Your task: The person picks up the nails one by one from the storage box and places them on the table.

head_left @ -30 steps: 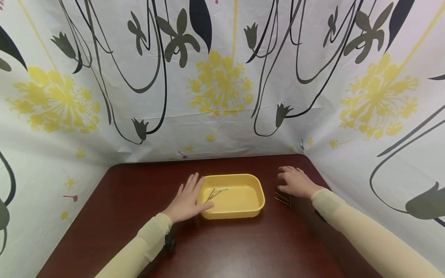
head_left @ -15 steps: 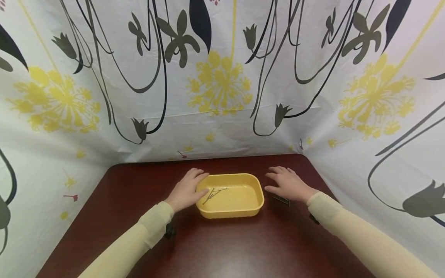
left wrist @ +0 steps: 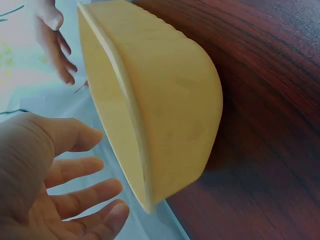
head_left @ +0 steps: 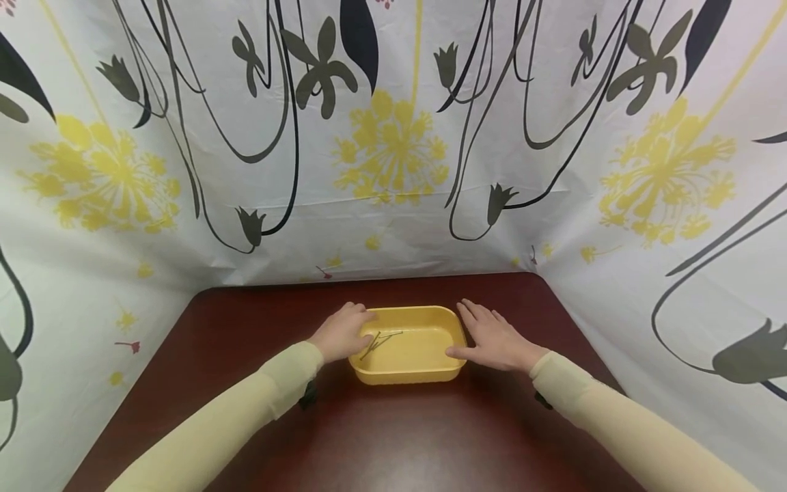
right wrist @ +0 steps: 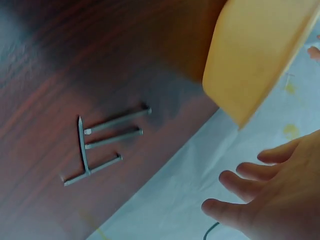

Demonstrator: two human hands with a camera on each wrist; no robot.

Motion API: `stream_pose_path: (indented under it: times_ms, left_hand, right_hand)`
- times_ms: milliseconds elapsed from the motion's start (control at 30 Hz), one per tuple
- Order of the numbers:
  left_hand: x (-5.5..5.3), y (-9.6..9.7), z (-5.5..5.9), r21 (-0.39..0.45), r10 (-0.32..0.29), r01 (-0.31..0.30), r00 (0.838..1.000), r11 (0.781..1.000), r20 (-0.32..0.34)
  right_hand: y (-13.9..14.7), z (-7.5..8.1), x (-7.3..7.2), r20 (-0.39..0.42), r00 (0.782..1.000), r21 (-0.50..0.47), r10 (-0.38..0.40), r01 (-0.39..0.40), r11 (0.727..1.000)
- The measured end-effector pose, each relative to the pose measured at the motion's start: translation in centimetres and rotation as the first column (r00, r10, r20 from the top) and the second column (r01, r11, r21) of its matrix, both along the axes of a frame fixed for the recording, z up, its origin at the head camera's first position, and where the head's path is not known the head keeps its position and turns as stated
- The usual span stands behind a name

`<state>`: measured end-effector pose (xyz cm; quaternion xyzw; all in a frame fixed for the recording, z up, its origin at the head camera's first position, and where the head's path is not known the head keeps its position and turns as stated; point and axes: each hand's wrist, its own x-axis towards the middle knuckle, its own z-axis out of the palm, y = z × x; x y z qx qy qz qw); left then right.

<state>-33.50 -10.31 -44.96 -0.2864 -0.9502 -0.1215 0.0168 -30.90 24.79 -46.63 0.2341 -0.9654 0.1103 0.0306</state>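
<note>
A yellow plastic tray (head_left: 412, 376) stands on the table, with several thin nails (head_left: 377, 343) inside at its left end. My left hand (head_left: 339, 335) is at the tray's left end. In the left wrist view its fingers are loosely bent beside the rim of the tray (left wrist: 170, 95), seemingly apart from it. At the opposite end is my right hand (head_left: 496, 342), fingers extended and thumb spread over the rim in the head view. The right wrist view shows several metal nails (right wrist: 118, 121) lying on the table near that hand; the head view hides them behind it.
The dark red-brown table (head_left: 399, 437) extends in front of the tray and to both sides. A white cloth with printed flowers (head_left: 381, 246) hangs behind the table and along its sides.
My right hand has moved left from above the loose nails to the tray's right end. The left hand has stayed at the left end, its fingers now more bent.
</note>
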Motion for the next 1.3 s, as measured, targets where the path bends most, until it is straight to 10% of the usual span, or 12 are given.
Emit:
stream_pose_path:
  times_ms: [400,833,1300]
  left_hand:
    - [-2.1,2.5,-2.0,0.012,0.020,-0.022,0.990,1.000,0.140]
    - [-2.2,4.4,-3.8,-0.190,0.101,-0.101,0.995,0.976,-0.011]
    - [-2.3,5.1,-4.7,-0.227,0.114,-0.129,0.990,0.965,-0.079]
  right_hand:
    - [-0.9,-2.0,0.5,-0.026,1.000,0.015,-0.014,0.014,1.000]
    - [-1.4,-2.9,1.1,-0.046,0.999,0.035,-0.022,0.024,0.999]
    - [-1.6,-3.4,1.1,-0.021,0.999,0.015,-0.038,0.039,0.999]
